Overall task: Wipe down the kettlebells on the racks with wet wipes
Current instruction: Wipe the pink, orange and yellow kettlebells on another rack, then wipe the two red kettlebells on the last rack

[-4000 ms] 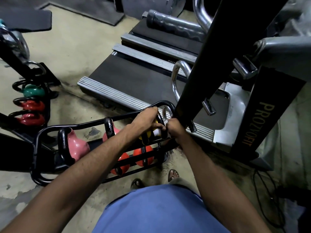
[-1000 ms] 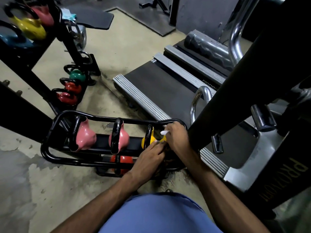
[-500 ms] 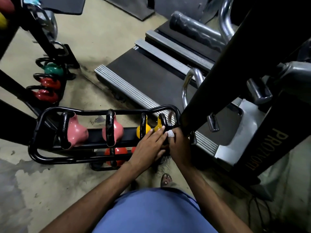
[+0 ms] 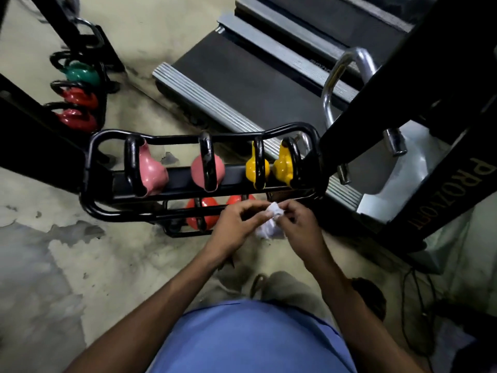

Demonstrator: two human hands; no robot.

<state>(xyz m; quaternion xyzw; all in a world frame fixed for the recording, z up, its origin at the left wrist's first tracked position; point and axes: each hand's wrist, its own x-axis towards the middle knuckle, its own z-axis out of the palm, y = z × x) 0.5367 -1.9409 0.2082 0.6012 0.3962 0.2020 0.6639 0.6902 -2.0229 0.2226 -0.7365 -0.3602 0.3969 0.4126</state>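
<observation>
The left hand (image 4: 236,224) and right hand (image 4: 302,224) hold the crumpled wet wipe (image 4: 271,220) in a pinching grip just off the front rail of the rack (image 4: 86,170), near its right end. It looks limp and light, best bunched into a pad; the kettlebells (image 4: 283,165) look heavy enough to wipe in place.

Crumpled white wipe (image 4: 269,229) near racked coloured kettlebells (image 4: 282,166).

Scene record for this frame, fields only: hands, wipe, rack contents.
left hand: pinches wipe
right hand: grips wipe
wipe: white, crumpled, held between both hands in front of the rack
top tier of rack: two pink kettlebells, two yellow kettlebells
lower tier: two red kettlebells, partly hidden
behind rack: treadmill
</observation>
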